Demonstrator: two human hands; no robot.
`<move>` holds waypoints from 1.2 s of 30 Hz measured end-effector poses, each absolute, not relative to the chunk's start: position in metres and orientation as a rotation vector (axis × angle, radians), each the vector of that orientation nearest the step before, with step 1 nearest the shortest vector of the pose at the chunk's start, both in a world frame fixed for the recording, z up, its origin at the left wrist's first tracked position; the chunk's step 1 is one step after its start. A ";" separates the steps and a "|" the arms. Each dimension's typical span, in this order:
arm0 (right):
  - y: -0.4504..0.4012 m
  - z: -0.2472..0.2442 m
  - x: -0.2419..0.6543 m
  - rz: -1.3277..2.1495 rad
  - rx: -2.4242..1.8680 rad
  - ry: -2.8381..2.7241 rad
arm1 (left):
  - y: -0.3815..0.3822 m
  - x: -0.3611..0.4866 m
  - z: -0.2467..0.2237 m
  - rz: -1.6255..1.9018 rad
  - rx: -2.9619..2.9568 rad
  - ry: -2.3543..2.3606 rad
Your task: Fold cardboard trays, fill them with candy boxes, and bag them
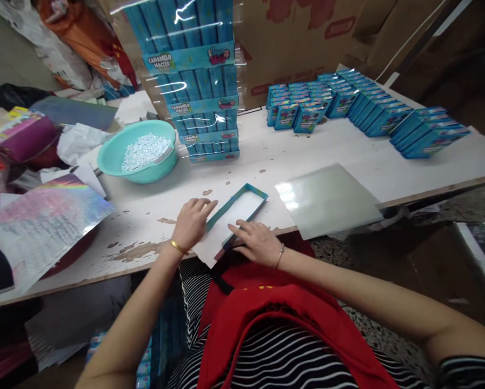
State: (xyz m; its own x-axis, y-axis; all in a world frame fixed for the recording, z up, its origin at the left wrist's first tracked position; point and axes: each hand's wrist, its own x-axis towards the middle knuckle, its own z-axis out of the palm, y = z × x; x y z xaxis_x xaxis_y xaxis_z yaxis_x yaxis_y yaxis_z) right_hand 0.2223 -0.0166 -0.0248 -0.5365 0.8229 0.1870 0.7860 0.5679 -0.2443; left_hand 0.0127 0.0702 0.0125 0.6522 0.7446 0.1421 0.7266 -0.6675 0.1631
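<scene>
A shallow cardboard tray (253, 190) with blue edges and a white inside lies slanted on the table near its front edge. Its far end stands folded up, while the near end lies flat as a white flap. At its left side is my left hand (192, 220), fingers bent against the blue wall; whether they grip it is unclear. My right hand (258, 242) rests at the right wall with fingers spread, the fingertips reaching over the tray's inside.
A turquoise basin (137, 175) of small white pieces stands left of stacked, plastic-wrapped blue boxes (197, 102). Small blue packs (307, 116) stand in rows at the back right. A clear plastic sheet (329, 200) overhangs the front edge; printed bags (47, 221) lie left.
</scene>
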 end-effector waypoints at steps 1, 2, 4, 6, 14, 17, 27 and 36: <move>-0.021 -0.029 0.214 0.209 -1.317 -2.519 | 0.076 -0.001 0.014 0.160 2.841 1.169; -0.024 -0.034 0.208 0.226 -1.311 -2.516 | 0.080 -0.012 0.013 0.022 2.884 1.078; -0.024 -0.041 0.205 0.250 -1.304 -2.500 | 0.080 -0.027 0.008 -0.174 2.895 0.880; -0.019 -0.045 0.214 0.264 -1.264 -2.485 | 0.073 -0.029 0.000 -0.235 2.855 0.721; -0.005 -0.050 0.261 0.292 -1.066 -2.416 | 0.039 0.017 -0.025 0.259 2.751 0.676; -0.008 -0.059 0.257 0.211 -1.099 -2.404 | 0.032 0.031 -0.031 0.432 2.733 0.881; -0.007 -0.073 0.275 0.118 -0.988 -2.537 | 0.031 0.047 -0.027 0.356 2.706 0.975; -0.025 -0.085 0.290 0.239 -0.981 -2.579 | 0.032 0.050 -0.038 0.492 2.559 0.859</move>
